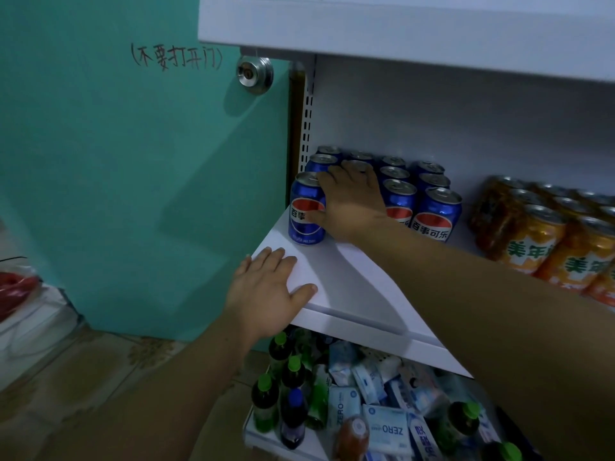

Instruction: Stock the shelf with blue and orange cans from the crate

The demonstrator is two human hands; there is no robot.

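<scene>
Fingers (325,177) and thumb of the right hand (349,204) gripped the front-left blue metal cola can (304,224) on the white metal shelf (359,287), beside more blue cans (437,211) and orange cans (532,241). The left hand (266,291) lay flat, fingers straight, on the shelf's corner.

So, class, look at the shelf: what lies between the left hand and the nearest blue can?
Nothing. In the head view, only bare white shelf separates the left hand from the front blue can.
</scene>
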